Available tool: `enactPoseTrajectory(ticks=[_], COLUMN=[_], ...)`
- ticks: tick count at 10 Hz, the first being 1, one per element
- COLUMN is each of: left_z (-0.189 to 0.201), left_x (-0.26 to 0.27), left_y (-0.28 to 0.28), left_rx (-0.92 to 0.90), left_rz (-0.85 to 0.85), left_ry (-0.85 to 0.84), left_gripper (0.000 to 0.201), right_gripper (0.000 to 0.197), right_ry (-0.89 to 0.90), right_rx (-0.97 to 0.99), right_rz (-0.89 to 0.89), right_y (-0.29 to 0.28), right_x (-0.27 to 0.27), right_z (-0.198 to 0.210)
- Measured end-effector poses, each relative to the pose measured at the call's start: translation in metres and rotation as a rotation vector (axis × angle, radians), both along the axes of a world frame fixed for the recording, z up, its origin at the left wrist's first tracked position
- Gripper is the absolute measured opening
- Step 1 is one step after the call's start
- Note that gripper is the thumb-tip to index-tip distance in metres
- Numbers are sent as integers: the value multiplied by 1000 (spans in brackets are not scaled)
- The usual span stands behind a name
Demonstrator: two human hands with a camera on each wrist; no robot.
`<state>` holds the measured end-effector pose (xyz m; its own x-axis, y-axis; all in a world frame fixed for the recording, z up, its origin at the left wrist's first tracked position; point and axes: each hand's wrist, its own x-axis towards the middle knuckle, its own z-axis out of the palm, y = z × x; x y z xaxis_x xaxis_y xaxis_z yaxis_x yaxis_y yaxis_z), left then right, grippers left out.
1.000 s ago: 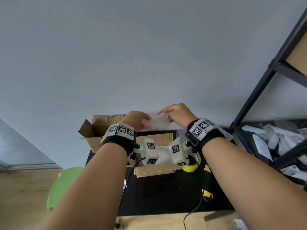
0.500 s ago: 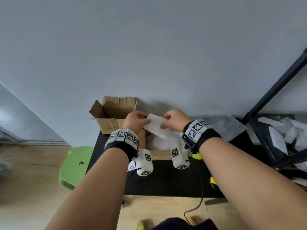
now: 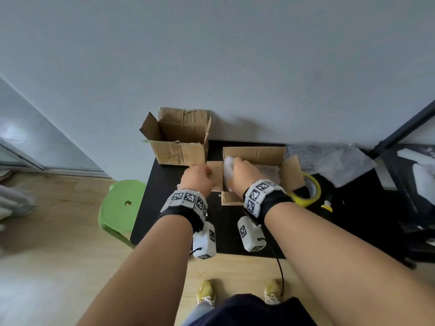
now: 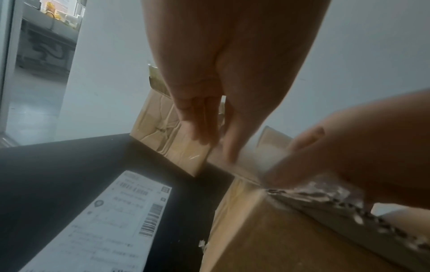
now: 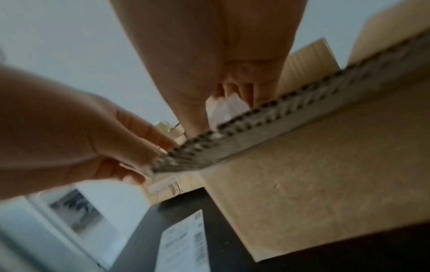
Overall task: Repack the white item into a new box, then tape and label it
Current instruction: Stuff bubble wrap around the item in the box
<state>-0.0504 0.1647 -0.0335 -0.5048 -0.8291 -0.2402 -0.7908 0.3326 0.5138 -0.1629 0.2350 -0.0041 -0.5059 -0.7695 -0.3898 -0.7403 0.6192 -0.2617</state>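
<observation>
The small open box can be entered from above only. Its 4 flaps are spread and the back one stands upright. The right hand and the white packet fill its left half, leaving room over the crumpled wrap on the right. The left hand sits at the left flap, hemmed behind by the larger box, which seems to touch that flap. The tape roll lies just beside the right flap, with bubble wrap behind. The near strip of the black table gives passage past 1 flat shipping label.
</observation>
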Motion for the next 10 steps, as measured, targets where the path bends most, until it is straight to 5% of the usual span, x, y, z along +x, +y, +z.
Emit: enactPoseTrajectory(ticks=[1, 2, 3, 4, 5, 6, 7, 8, 10], left_z=[-4, -7, -9, -10, -11, -15, -15, -13, -9], left_x=[0, 1, -1, -1, -2, -1, -1, 0, -1], left_y=[-4, -5, -4, -4, -5, -7, -7, -6, -2], left_rx=[16, 33, 64, 88, 111, 143, 149, 124, 135], left_rz=[-14, -35, -63, -69, -77, -90, -90, -91, -68], left_ry=[2, 8, -21, -23, -7, 3, 10, 23, 62], left_gripper=[36, 37, 39, 41, 42, 46, 46, 45, 45], right_gripper=[17, 37, 38, 33, 44, 23, 29, 23, 39], right_ry=[-183, -223, -77, -970, -1494, -214, -65, -124, -138], right_rx=[12, 40, 123, -227, -29, 11, 92, 244, 72], right_rz=[-176, -247, -84, 583, 677, 38, -3, 8, 32], right_y=[-11, -12, -21, -34, -35, -17, -21, -32, -12], right_x=[-2, -10, -19, -41, -72, -23, -24, -21, -43], right_z=[-7, -16, -33, -70, -109, -46, -55, -56, -45])
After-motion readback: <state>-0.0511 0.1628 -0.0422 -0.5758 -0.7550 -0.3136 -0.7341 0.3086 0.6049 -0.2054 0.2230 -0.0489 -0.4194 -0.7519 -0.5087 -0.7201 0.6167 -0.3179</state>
